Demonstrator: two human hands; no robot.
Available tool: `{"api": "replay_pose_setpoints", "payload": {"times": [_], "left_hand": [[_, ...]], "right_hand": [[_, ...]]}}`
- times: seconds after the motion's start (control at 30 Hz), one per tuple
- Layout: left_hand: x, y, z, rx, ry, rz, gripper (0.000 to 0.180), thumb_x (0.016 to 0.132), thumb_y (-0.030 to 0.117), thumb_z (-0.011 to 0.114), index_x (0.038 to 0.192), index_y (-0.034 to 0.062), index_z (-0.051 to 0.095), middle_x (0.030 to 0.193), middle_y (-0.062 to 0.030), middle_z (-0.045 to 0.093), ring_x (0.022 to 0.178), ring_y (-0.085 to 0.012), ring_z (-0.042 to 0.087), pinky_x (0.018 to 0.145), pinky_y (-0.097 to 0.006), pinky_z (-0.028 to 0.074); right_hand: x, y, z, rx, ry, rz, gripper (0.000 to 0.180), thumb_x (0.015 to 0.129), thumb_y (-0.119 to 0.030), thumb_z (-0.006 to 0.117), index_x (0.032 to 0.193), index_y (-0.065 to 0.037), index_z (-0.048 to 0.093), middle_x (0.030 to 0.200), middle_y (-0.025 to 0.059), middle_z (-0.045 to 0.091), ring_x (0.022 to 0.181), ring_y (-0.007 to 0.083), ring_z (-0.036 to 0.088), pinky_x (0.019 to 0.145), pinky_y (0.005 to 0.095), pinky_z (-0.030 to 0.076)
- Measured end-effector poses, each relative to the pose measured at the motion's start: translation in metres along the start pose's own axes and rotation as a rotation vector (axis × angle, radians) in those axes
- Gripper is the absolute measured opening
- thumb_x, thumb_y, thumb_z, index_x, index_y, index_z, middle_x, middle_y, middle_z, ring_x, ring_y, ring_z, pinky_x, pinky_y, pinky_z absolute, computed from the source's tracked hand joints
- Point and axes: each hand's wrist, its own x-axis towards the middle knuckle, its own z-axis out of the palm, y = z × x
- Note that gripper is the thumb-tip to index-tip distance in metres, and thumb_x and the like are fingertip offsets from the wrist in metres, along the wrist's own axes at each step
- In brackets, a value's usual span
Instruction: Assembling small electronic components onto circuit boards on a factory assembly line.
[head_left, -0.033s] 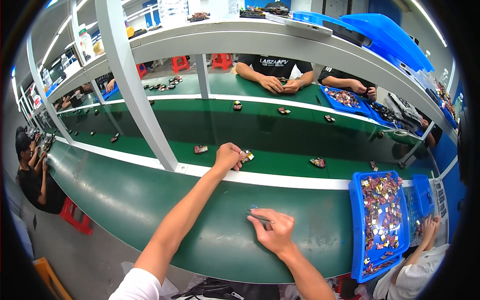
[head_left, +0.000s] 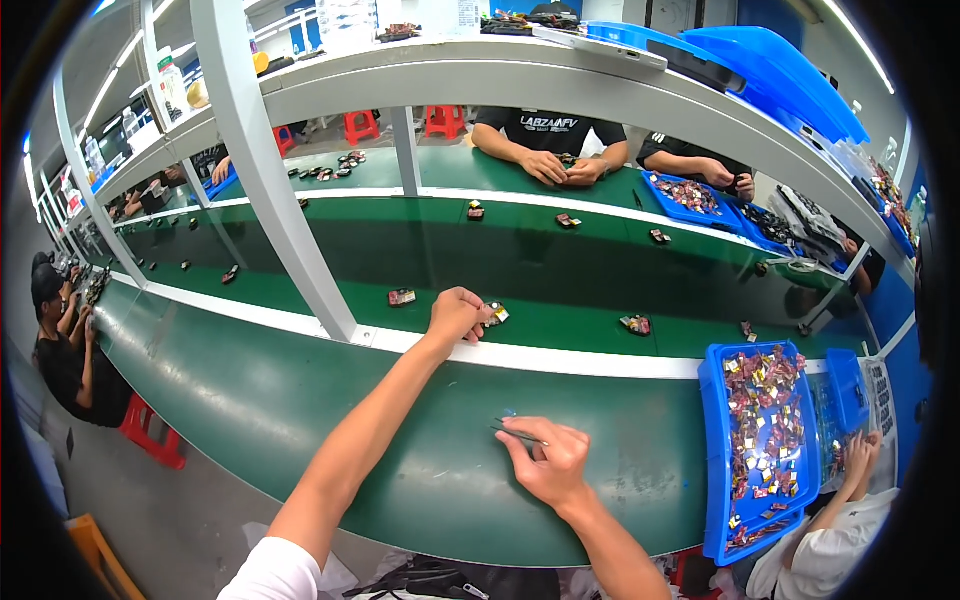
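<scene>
Dark, slender tweezers (head_left: 510,433); right fingers (head_left: 531,425) around them

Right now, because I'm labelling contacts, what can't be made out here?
Head view: whether the left hand holds the small black-and-yellow part beside it; its curled fingers hide any contact.
Head view: where the thin, dark, pointed tweezers end within the right hand; its fingers cover that.
Head view: much of the rectangular blue plastic tray's floor; small red, white and yellow pieces cover it.

The surface (head_left: 420,480) is green, the tray (head_left: 713,460) blue, its parts (head_left: 748,378) red, white and yellow, the tweezers (head_left: 519,435) dark.
</scene>
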Motion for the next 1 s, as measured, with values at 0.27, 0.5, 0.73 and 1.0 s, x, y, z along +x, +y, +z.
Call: {"api": "replay_pose_setpoints", "payload": {"times": [0.27, 0.5, 0.73, 1.0], "left_hand": [[-0.047, -0.004, -0.030, -0.513, -0.355, -0.014, 0.023, 0.096, 0.011, 0.068, 0.115, -0.0010, 0.062, 0.095, -0.0058, 0.066, 0.071, -0.0116, 0.063, 0.054, -0.023, 0.049], [-0.103, -0.011, -0.050, -0.504, -0.496, -0.082, 0.019, 0.096, 0.010, 0.069, 0.111, 0.0005, 0.061, 0.097, -0.0095, 0.070, 0.073, -0.0146, 0.070, 0.054, -0.021, 0.051], [-0.148, -0.014, -0.038, -0.352, -0.364, -0.095, 0.020, 0.093, 0.008, 0.073, 0.105, -0.0048, 0.063, 0.090, -0.0121, 0.070, 0.063, -0.0154, 0.069, 0.048, -0.024, 0.050], [-0.158, -0.017, -0.027, -0.198, -0.319, -0.045, 0.020, 0.093, 0.010, 0.073, 0.104, -0.0046, 0.063, 0.087, -0.0107, 0.072, 0.057, -0.0104, 0.064, 0.042, -0.023, 0.043]], "right_hand": [[0.000, -0.001, 0.002, 0.002, -0.020, 0.037, 0.015, 0.074, -0.004, 0.084, 0.084, -0.008, 0.074, 0.086, 0.0052, 0.077, 0.062, 0.0189, 0.071, 0.048, 0.0268, 0.047], [-0.004, -0.003, 0.002, 0.073, -0.047, 0.105, 0.016, 0.074, -0.003, 0.085, 0.086, -0.007, 0.075, 0.083, 0.0040, 0.077, 0.043, 0.0085, 0.051, 0.042, 0.0237, 0.037], [-0.003, -0.005, 0.000, 0.514, 0.013, 0.476, 0.013, 0.081, 0.006, 0.080, 0.092, 0.003, 0.072, 0.084, 0.0056, 0.075, 0.051, -0.0008, 0.045, 0.045, 0.0178, 0.031], [-0.002, 0.001, 0.000, 0.347, 0.033, 0.422, 0.013, 0.081, 0.003, 0.082, 0.091, 0.002, 0.074, 0.080, 0.0041, 0.074, 0.047, -0.0007, 0.043, 0.044, 0.0187, 0.028]]}}
